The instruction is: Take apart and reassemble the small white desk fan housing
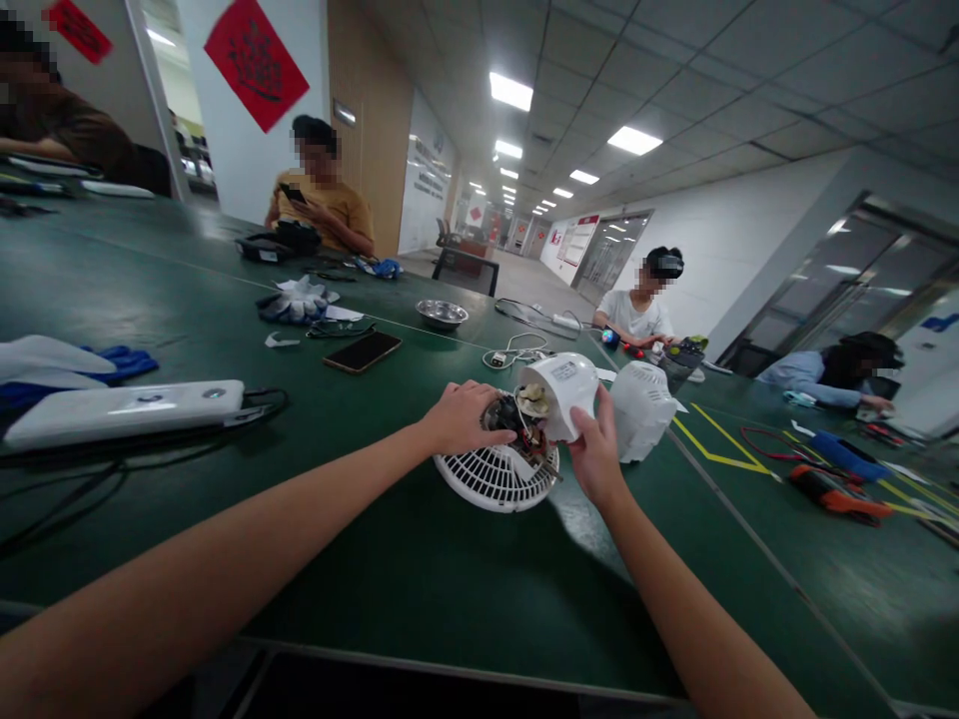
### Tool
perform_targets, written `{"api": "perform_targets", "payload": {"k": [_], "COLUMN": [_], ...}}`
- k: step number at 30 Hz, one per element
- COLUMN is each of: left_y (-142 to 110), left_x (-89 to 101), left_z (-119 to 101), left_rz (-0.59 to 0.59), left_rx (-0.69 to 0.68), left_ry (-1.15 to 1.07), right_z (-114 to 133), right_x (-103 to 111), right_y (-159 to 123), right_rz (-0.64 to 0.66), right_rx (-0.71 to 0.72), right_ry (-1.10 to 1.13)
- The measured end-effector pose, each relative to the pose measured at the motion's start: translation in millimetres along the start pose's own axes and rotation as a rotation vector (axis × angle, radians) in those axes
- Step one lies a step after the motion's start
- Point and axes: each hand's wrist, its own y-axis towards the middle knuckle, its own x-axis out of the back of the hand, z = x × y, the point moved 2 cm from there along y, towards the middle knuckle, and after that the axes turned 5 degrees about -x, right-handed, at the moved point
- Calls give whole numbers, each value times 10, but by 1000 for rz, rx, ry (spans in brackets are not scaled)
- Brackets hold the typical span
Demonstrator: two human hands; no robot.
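A white fan grille lies on the green table in front of me. Above it sits the dark fan motor with wires showing. My left hand is closed around the motor's left side, thumb across its front. My right hand grips a white plastic motor cover, tilted so that its open side faces the motor. Inside the cover's mouth a pale part and some wires show. Just right of my right hand stands a white vented fan base, apart from it.
A phone, a metal bowl and a white cable lie beyond my hands. At left are a white device and gloves. An orange multimeter lies at right. Several people sit around the table.
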Motion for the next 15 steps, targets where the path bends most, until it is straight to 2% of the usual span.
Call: {"api": "perform_targets", "payload": {"k": [4,7,10,15], "left_y": [-11,-6,9,16], "left_x": [-21,-7,27,79], "left_z": [-137,-157,-39,294], "left_rz": [-55,-68,-25,54], "left_rx": [56,65,35,-42], "left_ry": [14,10,-61,-344], "right_z": [18,29,39,49], "right_x": [16,8,-10,-26], "right_y": [-31,-54,-64,-65], "right_rz": [60,103,118,147], "right_rx": [158,260,328,370], "right_ry": [-428,-617,-712,-846]}}
